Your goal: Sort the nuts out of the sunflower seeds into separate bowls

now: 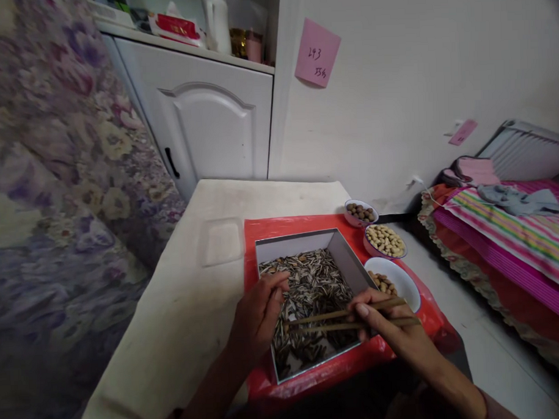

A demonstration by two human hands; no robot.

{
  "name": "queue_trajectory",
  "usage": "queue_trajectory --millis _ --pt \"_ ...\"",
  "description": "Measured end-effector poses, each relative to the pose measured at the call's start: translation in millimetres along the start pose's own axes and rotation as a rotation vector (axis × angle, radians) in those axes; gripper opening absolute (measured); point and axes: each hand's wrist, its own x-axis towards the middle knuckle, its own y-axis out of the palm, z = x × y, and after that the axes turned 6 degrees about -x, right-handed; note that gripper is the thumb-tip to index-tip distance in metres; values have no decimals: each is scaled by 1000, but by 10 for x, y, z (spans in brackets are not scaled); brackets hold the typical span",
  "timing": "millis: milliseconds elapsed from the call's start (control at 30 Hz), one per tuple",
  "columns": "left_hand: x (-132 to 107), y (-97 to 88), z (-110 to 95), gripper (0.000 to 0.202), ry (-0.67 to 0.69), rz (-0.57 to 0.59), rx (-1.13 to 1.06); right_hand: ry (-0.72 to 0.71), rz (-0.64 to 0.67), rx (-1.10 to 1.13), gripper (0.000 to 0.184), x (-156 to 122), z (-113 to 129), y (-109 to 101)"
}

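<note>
Counts:
- Bowls x3, right of centre: top bowl point(351, 219), middle bowl point(372, 252), bottom bowl point(403, 278).
- Box point(299, 242) x1, centre.
- Chopsticks point(342, 320) x2, lower centre.
- Hands x2: left hand point(258, 314), right hand point(384, 328).
- Pink notes x2: large note point(317, 52) top centre, small note point(463, 131) right.
- Clear lid point(221, 241) x1.

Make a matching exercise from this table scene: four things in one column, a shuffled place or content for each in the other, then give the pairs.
Things
1. grey box
2. middle bowl
3. right hand
4. pink note

Place or content
A. stuck on the wall
B. grips the chopsticks
C. full of pale peanuts
D. holds striped sunflower seeds

Pairs: 1-D, 2-C, 3-B, 4-A
</note>
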Motion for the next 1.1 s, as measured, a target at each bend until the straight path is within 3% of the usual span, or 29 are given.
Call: queue_trajectory --millis 233,567,833,1100 --pt "-8 26 30 30 20 -7 16 23 -1 10 32 44 -63 20" --pt "-5 25 35 30 27 -9 24 18 -142 15 36 4 -50 -70" --pt "-3 23 25 30 35 -12 37 -19 -14 -11 32 -6 -72 -11" --pt "-10 25 33 29 29 -5 45 -30 -15 -64 31 14 -101 10"
